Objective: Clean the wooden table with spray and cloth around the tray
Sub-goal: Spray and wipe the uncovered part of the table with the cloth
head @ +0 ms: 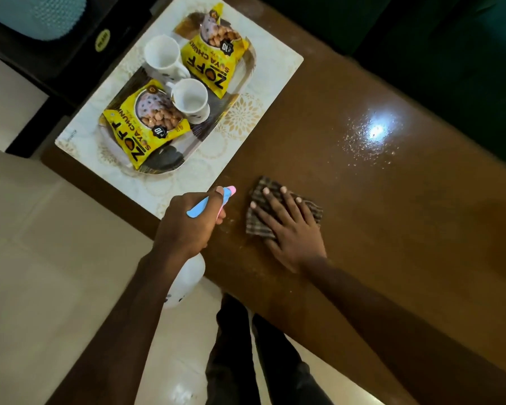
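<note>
While the left hand (192, 222) grips a white spray bottle (187, 276) by its pink and blue trigger head at the table's near edge, the right hand (289, 226) lies flat, fingers spread, pressing a checked cloth (259, 194) onto the wooden table (392, 214). Just beyond, the tray (246, 74) sits on a pale placemat (275, 68), carrying two white cups (158, 54) and two yellow snack packets (214, 62).

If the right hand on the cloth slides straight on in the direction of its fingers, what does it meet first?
Probably the placemat edge: the right hand points up-left across bare wooden table, flat on the checked cloth. The tray lies further on.
</note>
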